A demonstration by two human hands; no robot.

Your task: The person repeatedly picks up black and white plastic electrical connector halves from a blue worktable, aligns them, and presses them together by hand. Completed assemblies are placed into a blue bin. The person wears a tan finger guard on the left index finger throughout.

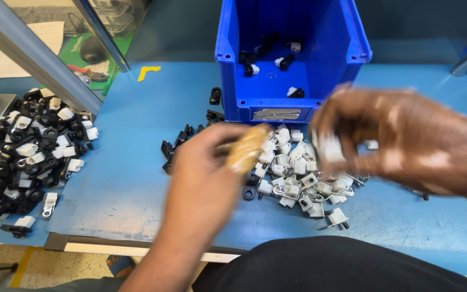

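White clip [331, 148] pinched in rt hand [406, 143] fingers; lt hand [212, 162] blurred, grip unclear, blue bench [131, 135]

White clip [331, 148]: small, blocky, blurred, pinched in the right hand's [406, 143] fingertips above the bench. Below it lies the clip pile [298, 178], white pieces with metal loops, loosely heaped on the blue mat [131, 178] just before the blue bin [277, 103].
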